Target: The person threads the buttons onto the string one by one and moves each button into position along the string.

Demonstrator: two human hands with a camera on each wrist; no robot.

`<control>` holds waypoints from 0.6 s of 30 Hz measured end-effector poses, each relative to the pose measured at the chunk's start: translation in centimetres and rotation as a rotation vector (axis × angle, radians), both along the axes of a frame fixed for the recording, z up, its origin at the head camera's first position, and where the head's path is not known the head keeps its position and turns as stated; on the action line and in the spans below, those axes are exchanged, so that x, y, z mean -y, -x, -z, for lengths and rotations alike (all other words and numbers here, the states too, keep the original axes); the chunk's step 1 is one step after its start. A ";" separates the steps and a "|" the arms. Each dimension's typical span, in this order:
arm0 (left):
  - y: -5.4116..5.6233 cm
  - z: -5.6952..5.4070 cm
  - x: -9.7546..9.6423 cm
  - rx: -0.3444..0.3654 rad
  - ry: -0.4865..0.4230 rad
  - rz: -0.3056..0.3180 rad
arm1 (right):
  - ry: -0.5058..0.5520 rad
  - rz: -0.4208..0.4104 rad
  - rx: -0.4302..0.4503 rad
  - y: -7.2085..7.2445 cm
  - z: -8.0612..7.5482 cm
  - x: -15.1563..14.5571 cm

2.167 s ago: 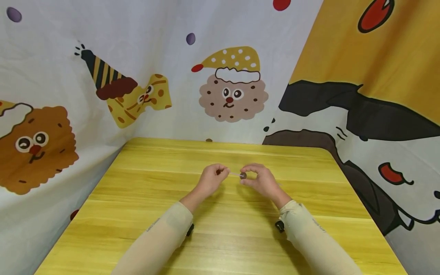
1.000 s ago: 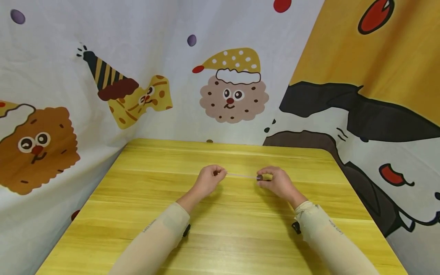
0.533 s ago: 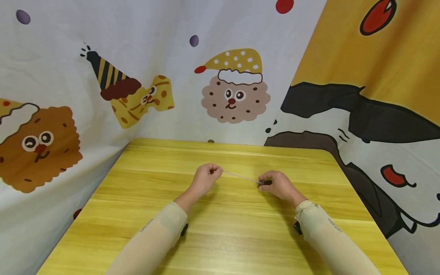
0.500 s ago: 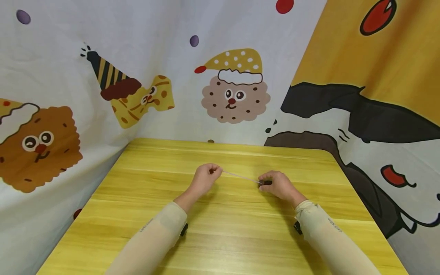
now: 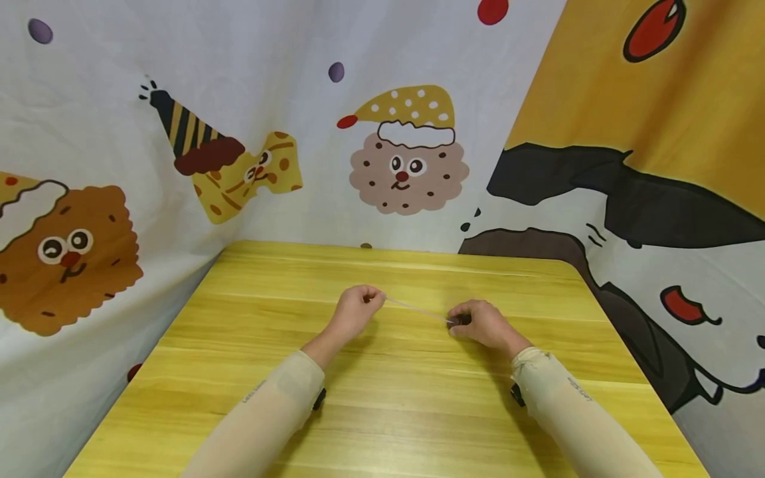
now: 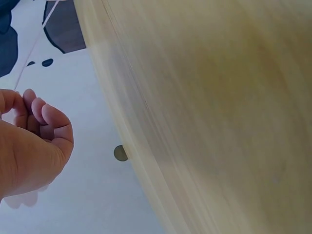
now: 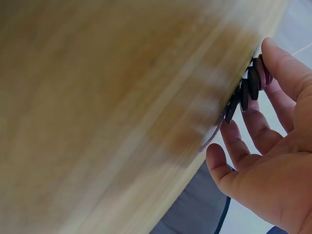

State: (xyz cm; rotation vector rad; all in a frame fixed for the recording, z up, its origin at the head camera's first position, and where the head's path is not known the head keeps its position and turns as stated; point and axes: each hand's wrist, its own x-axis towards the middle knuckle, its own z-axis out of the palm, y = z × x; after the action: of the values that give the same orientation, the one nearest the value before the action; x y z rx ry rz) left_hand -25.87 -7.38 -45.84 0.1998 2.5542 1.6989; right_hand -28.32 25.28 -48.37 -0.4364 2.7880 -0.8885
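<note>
A thin pale string [image 5: 418, 309] slants down to the right between the two hands, nearly straight. My left hand [image 5: 356, 310] pinches its upper left end between thumb and forefinger; in the left wrist view the other fingers are curled. Several dark, flat round discs [image 7: 252, 80], bead- or button-like, sit in a row on the string. My right hand [image 5: 485, 323] holds them between thumb and fingertips, low over the table. A short string tail [image 7: 210, 139] hangs out past the discs. In the head view the fingers hide most of the discs.
The wood-grain table [image 5: 382, 411] spreads under both forearms. Behind it and at the sides hangs a white curtain [image 5: 287, 73] printed with cartoon figures. Small black devices [image 5: 517, 395] show at the sleeve cuffs.
Over the earlier second my right hand drew right along the string, lengthening the span between the hands. It then sank toward the table. The left hand moved slightly left.
</note>
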 end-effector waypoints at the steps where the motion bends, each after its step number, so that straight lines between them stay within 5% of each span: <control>1: 0.0 0.0 0.0 0.001 -0.002 0.001 | 0.003 -0.005 0.003 0.0 0.0 0.0; 7: -0.1 0.1 0.0 0.004 0.002 0.012 | 0.015 -0.040 -0.009 -0.1 0.2 -0.4; 18: 0.1 0.6 0.1 -0.001 -0.009 0.003 | 0.055 0.075 0.028 -0.7 -0.9 -3.4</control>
State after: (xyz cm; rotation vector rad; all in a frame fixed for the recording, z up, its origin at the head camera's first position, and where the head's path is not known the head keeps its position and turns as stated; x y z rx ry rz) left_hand -26.01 -7.52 -46.44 0.2054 2.5464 1.7098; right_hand -27.58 28.73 -47.50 -0.3270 2.7758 -0.9822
